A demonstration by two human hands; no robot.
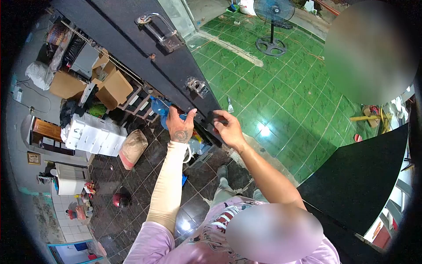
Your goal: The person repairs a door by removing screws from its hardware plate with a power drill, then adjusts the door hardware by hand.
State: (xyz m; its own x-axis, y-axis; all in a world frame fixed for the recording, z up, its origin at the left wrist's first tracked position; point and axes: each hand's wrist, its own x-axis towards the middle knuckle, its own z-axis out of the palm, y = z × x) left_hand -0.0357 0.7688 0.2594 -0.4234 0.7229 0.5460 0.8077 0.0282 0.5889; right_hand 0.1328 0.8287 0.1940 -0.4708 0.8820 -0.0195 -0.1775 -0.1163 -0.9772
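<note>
A dark metal door [132,48] runs diagonally from the upper left down to my hands. On its face are a chrome pull handle [158,33] and, lower down, a metal latch [196,86]. My left hand [179,126], below a cream sleeve, is at the door's left edge with thumb and index finger apart; its other fingers are partly hidden. Against the lower right part of the door, my right hand [227,130] has its fingers curled in towards the thumb. Whatever lies between those fingers is too dark to make out.
Green tiles [281,92] cover the floor right of the door, where a standing fan [273,26] is. On the left are cardboard boxes [112,88], a white drawer unit [94,136], a sack [133,148] and a red helmet [121,200]. A black panel [360,176] stands at right.
</note>
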